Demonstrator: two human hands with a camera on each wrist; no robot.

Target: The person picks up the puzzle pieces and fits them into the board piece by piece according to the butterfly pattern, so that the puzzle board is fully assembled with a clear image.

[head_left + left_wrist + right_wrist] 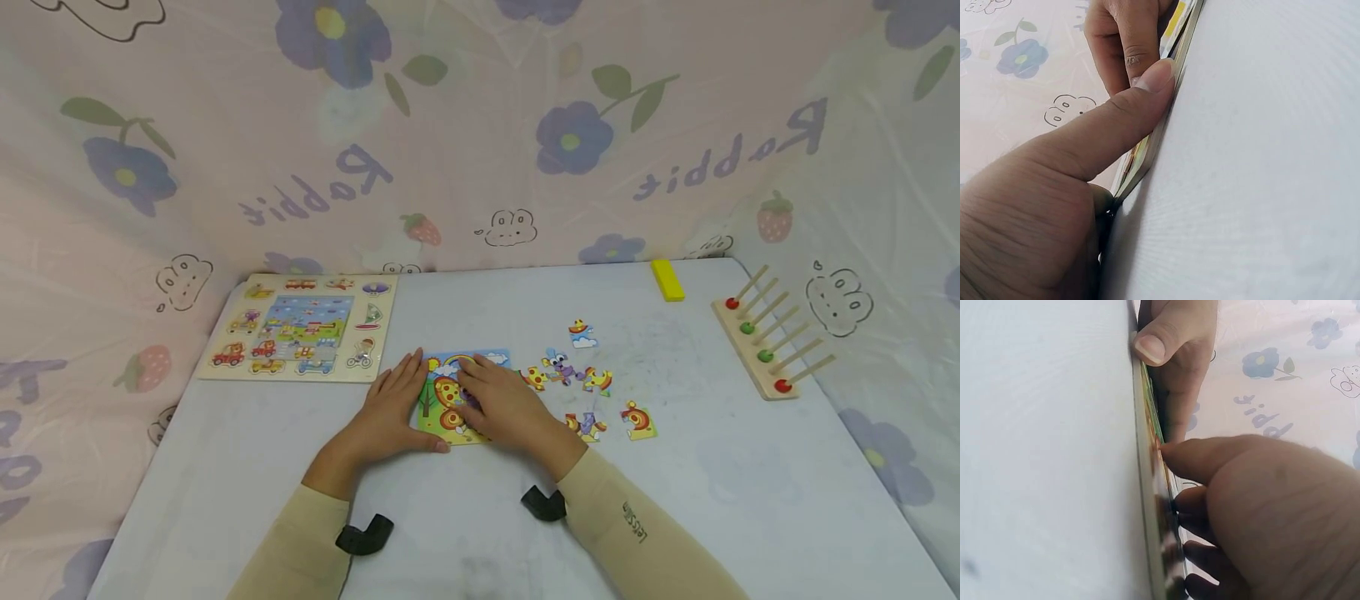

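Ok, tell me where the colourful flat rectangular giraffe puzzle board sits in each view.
Head: the colourful flat rectangular giraffe puzzle board is just below centre, partly covered.
Left wrist: edge-on, a thin slanting strip from the top, right of centre, down to left of centre.
Right wrist: edge-on, a steep strip near centre, running off the bottom.
Shared landmark: the left hand, its thumb at the board's edge.
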